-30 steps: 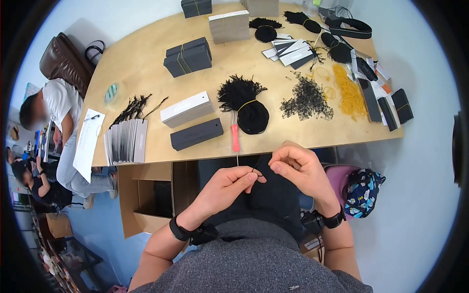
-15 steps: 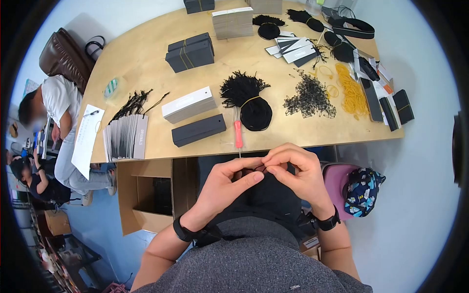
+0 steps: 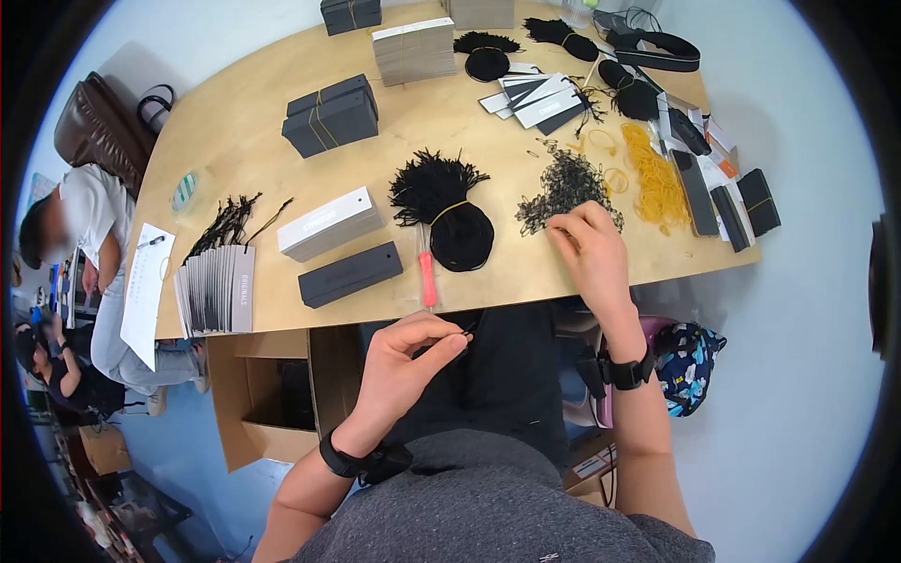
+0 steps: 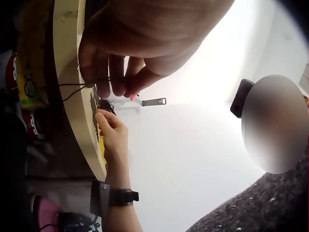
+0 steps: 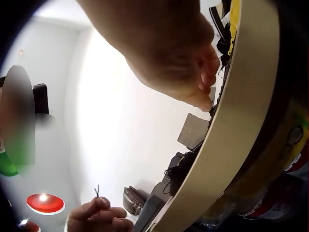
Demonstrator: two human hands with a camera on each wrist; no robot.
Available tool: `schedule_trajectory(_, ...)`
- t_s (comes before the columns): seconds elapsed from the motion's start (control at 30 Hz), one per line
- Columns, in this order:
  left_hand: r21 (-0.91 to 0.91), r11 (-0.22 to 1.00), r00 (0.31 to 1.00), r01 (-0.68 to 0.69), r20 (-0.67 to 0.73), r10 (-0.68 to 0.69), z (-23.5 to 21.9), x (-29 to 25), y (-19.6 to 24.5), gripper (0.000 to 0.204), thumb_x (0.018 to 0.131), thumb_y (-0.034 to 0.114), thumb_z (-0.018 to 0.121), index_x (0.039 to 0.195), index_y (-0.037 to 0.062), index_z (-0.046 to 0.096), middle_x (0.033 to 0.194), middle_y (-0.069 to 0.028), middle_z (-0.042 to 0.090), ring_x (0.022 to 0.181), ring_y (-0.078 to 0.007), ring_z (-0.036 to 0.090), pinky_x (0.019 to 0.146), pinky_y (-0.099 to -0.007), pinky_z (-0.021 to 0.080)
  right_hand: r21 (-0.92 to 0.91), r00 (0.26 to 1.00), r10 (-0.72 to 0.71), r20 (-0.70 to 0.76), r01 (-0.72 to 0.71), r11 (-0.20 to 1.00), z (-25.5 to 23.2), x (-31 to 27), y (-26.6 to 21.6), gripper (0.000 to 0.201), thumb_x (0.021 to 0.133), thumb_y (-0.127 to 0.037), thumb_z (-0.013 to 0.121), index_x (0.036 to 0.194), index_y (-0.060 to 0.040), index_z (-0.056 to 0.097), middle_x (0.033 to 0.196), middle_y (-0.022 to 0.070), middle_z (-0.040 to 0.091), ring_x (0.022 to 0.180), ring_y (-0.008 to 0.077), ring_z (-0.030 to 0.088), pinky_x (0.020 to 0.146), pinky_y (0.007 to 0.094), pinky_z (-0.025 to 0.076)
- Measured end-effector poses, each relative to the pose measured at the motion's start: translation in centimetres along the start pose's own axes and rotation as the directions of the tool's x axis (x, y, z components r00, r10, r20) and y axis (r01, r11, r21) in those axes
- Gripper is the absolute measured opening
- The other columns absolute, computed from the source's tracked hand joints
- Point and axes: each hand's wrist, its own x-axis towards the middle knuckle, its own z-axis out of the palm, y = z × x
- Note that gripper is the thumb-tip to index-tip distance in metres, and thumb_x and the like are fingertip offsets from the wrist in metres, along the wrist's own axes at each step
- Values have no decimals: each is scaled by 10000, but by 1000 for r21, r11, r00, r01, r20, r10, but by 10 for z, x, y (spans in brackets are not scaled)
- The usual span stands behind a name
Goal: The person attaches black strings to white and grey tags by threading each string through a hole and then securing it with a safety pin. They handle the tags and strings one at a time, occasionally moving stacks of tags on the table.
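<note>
My left hand (image 3: 408, 361), low in front of the table edge, pinches a thin black cord (image 3: 469, 329) between thumb and forefinger. Two strands of that cord (image 4: 72, 86) trail from the fingers in the left wrist view. My right hand (image 3: 599, 258) reaches over the table, thumb and forefinger close together at the near edge of a pile of small black safety pins (image 3: 563, 178). I cannot tell whether a pin is between those fingertips. A bundle of black cords (image 3: 462, 237), tied with a yellow rubber band, lies left of the pile.
Yellow rubber bands (image 3: 652, 188) lie right of the pins. A pink-handled tool (image 3: 427, 279) is by the cord bundle, with a white tag stack (image 3: 330, 225) and a black tag stack (image 3: 350, 274) further left. Strung tags (image 3: 216, 291) fan out near a seated person. A cardboard box (image 3: 272, 441) stands below.
The hands first came together at the cord, then parted. My right hand has moved forward and right to the safety pins; the left stays low and keeps its pinch on the cord.
</note>
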Motion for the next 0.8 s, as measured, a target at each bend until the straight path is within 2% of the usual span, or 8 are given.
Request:
schedule_trajectory(0.2, 4, 1000, 1000, 29, 10, -29, -3, -1, -3, 66, 889, -23, 690, 944, -41, 723, 897, -82, 682, 880, -152, 668, 829, -262, 519, -136, 989, -111, 93, 123, 983, 5, 11, -8, 60, 812, -75, 695, 844, -60, 646, 848, 65, 548, 851, 260, 587, 704, 384, 513)
schedule_trajectory(0.33, -8, 999, 999, 40, 17, -40, -1, 0, 1, 63, 891, -20, 690, 939, -41, 723, 888, -81, 681, 873, -151, 667, 826, -261, 519, -83, 991, -110, 69, 116, 990, 6, 8, -15, 61, 818, -60, 671, 839, -47, 615, 847, 75, 546, 849, 273, 587, 695, 388, 507)
schedule_trajectory(0.43, -27, 999, 999, 33, 6, -33, -1, 2, 0, 62, 891, -17, 690, 937, -40, 724, 891, -83, 682, 865, -151, 666, 823, -259, 521, 37, 997, -51, 65, 49, 998, 3, 5, -17, 51, 854, -59, 647, 881, -35, 611, 860, 93, 548, 826, 267, 601, 697, 377, 504)
schedule_trajectory(0.5, -71, 997, 999, 41, -11, -42, -1, 2, -1, 64, 892, -16, 689, 941, -43, 721, 894, -84, 679, 865, -153, 665, 822, -259, 523, 299, 970, 139, 197, -195, 934, -3, 4, -23, 51, 890, -63, 633, 906, -22, 607, 878, 114, 571, 790, 263, 603, 695, 348, 497)
schedule_trajectory(0.63, -73, 997, 999, 39, -34, -42, -2, 5, -3, 69, 896, -15, 686, 950, -45, 717, 908, -80, 669, 871, -155, 666, 818, -261, 528, 372, 966, 158, 205, -227, 900, -7, -5, -30, 67, 929, -72, 620, 938, -11, 595, 863, 89, 607, 751, 196, 602, 672, 305, 480)
schedule_trajectory(0.7, -86, 996, 999, 10, -37, -13, -2, 7, -5, 73, 900, -11, 683, 959, -43, 714, 918, -73, 657, 881, -149, 661, 825, -261, 520, 536, 910, 214, 355, -386, 751, -17, -11, -47, 78, 951, -88, 628, 965, -24, 586, 838, 39, 634, 716, 110, 574, 629, 247, 457)
schedule_trajectory(0.73, -84, 996, 999, 12, -45, -16, -3, 8, -6, 73, 900, -11, 683, 959, -43, 714, 918, -73, 657, 881, -149, 661, 825, -261, 520, 540, 909, 209, 360, -386, 748, -21, -14, -59, 78, 951, -88, 628, 965, -24, 586, 838, 39, 634, 716, 110, 574, 629, 247, 457)
schedule_trajectory(0.8, -65, 998, 999, 4, -32, -7, -3, 8, -6, 74, 902, -8, 682, 961, -38, 716, 917, -69, 650, 891, -142, 651, 834, -261, 508, 706, 803, 281, 525, -596, 383, -24, -23, -82, 110, 970, -128, 642, 996, -41, 579, 831, 8, 639, 690, 42, 547, 598, 196, 437)
